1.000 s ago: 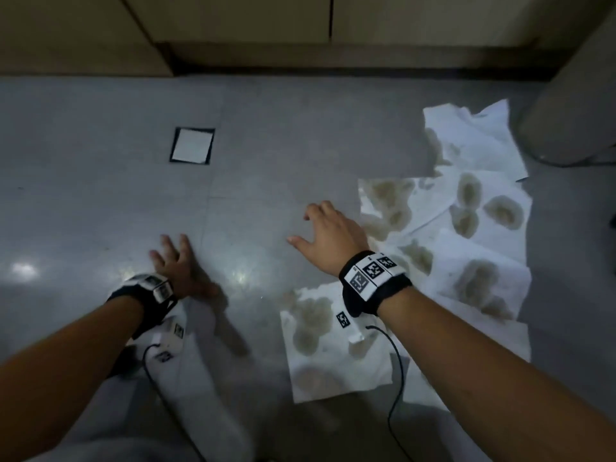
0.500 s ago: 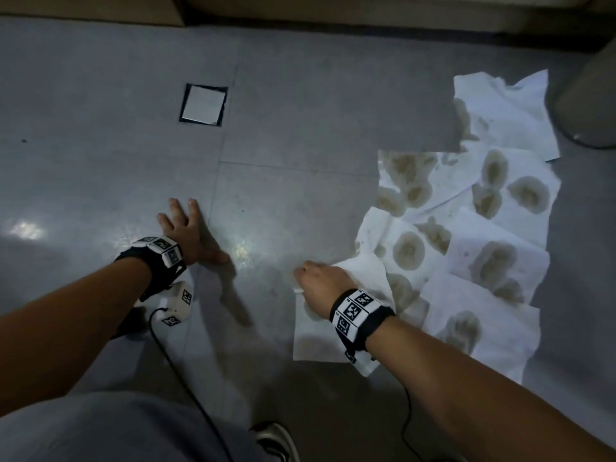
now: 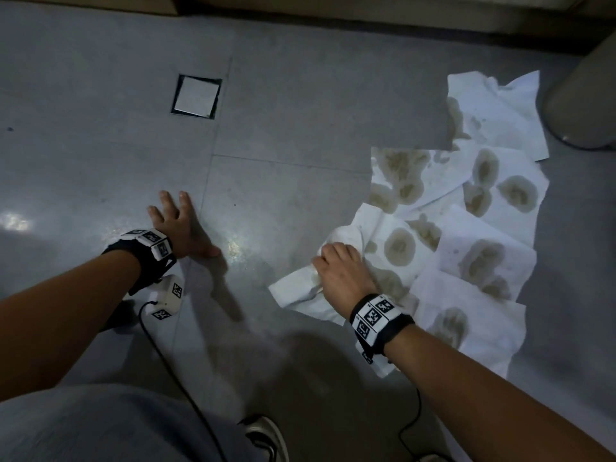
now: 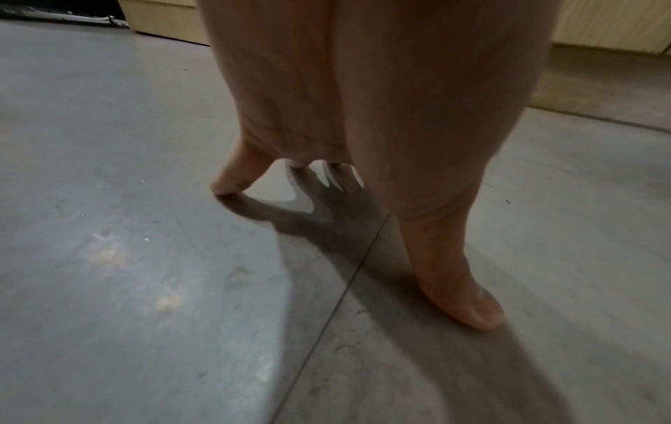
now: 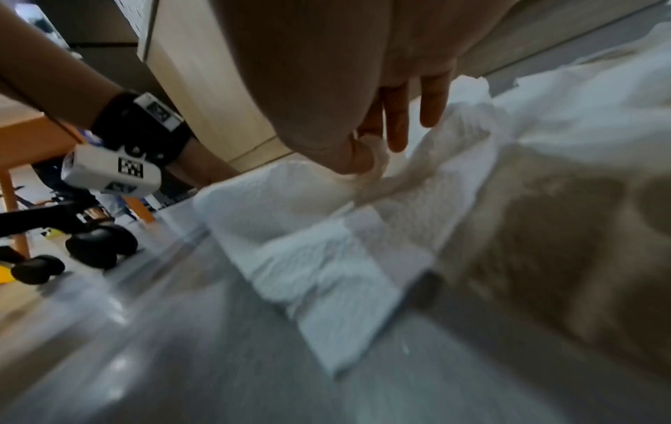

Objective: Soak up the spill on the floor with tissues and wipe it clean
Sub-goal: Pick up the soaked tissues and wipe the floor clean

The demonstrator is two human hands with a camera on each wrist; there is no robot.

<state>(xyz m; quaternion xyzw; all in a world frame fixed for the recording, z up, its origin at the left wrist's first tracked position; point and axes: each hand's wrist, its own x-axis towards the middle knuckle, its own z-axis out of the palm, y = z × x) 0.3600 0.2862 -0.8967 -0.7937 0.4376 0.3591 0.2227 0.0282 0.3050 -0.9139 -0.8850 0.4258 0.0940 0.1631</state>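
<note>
Several white tissues [image 3: 466, 235] with brown wet blotches lie overlapping on the grey floor [image 3: 283, 145] at the right. My right hand [image 3: 333, 268] grips the near-left tissue [image 3: 300, 288], bunching its edge up off the floor. The right wrist view shows thumb and fingers [image 5: 395, 126] pinching a fold of that tissue [image 5: 308, 229]. My left hand [image 3: 180, 221] rests flat on the bare floor at the left, fingers spread. In the left wrist view the left hand's thumb [image 4: 465, 301] and fingers touch the floor and hold nothing.
A square floor drain cover [image 3: 196, 96] sits at the upper left. A round beige bin base [image 3: 586, 111] stands at the right edge, wooden cabinets [image 3: 400, 11] run along the back. My knee [image 3: 100, 428] and shoe [image 3: 266, 438] are at the bottom. Chair castors [image 5: 98, 243] show at far left.
My right hand came back from the bare floor, closed on the near tissue's left edge and dragged it right, crumpling it. The left hand stayed planted.
</note>
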